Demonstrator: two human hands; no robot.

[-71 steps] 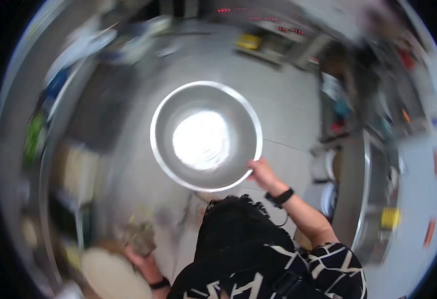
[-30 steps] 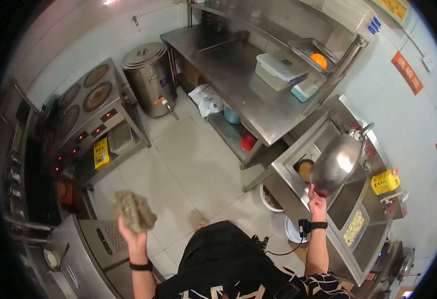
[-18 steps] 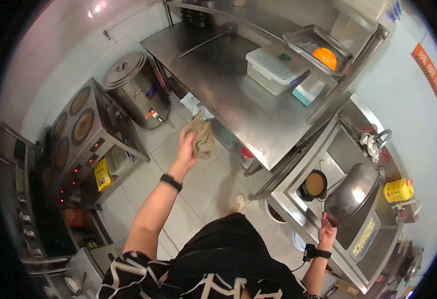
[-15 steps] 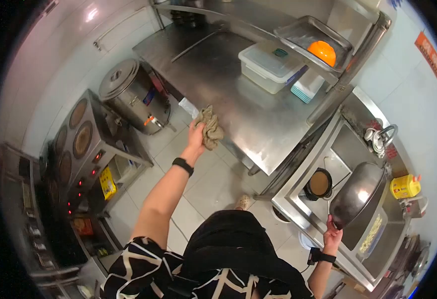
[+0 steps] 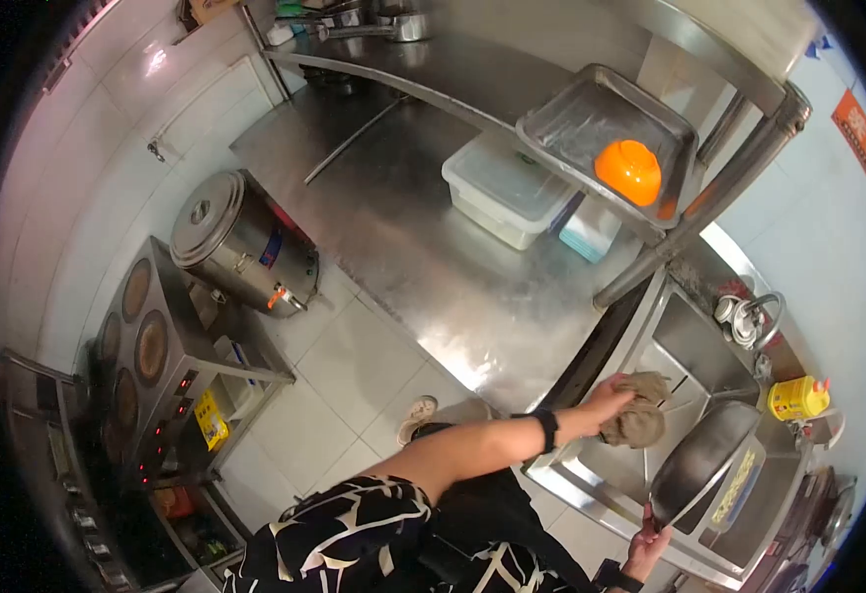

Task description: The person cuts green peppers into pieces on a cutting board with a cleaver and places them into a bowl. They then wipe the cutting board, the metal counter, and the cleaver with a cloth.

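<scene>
My left hand [image 5: 599,407] grips a crumpled brownish cloth [image 5: 638,423] above the left basin of the steel sink [image 5: 591,484]. At the lower right, my right hand [image 5: 643,547] is closed on the near edge of a dark wok [image 5: 701,463]. The wok is tilted and rests over the divider between the two basins, to the right of the cloth. The cloth and my left hand cover part of the left basin, so what lies under them is hidden.
A steel worktable [image 5: 393,237] carries a lidded plastic box [image 5: 507,188]. On the shelf tray [image 5: 571,124] sits an orange bowl [image 5: 628,171]. A yellow bottle [image 5: 798,397] stands behind the sink, with a tub [image 5: 739,484] in the right basin. Left are a stockpot [image 5: 240,242] and burners [image 5: 151,341].
My left hand has swung right with the cloth, from beside the worktable to over the sink. The small dark pot of brown liquid no longer shows. My right hand still holds the wok.
</scene>
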